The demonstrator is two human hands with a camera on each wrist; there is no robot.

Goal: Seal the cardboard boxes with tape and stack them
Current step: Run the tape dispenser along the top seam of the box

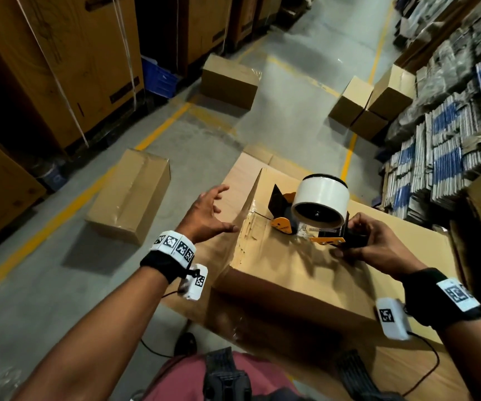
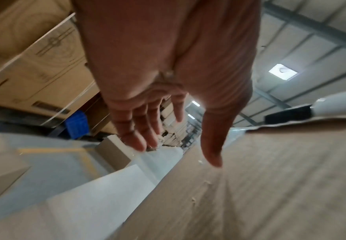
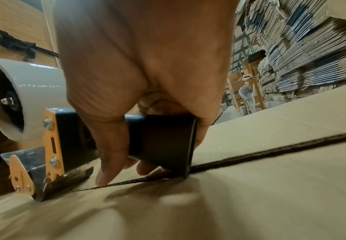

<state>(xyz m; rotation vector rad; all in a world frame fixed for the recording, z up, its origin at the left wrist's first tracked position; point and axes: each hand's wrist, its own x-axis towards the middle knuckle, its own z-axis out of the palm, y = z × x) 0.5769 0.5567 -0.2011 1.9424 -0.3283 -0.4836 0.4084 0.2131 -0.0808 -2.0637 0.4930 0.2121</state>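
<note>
A large brown cardboard box (image 1: 297,273) lies in front of me, its top flaps meeting at a seam (image 3: 270,155). My right hand (image 1: 369,241) grips the black handle of an orange-and-black tape dispenser (image 1: 317,227) with a white tape roll (image 1: 321,199), whose front rests on the seam near the box's left edge. In the right wrist view, fingers of that hand (image 3: 147,113) curl round the handle (image 3: 162,141). My left hand (image 1: 210,214) hovers open, fingers spread, beside the box's left side; its thumb (image 2: 212,142) is close to the cardboard (image 2: 270,178).
Sealed boxes sit on the concrete floor: one at left (image 1: 130,195), one farther back (image 1: 230,81), a few at right (image 1: 372,102). Tall strapped cartons (image 1: 68,62) line the left. Stacks of flattened cardboard (image 1: 459,117) fill the right. A blue crate (image 1: 159,78) stands behind.
</note>
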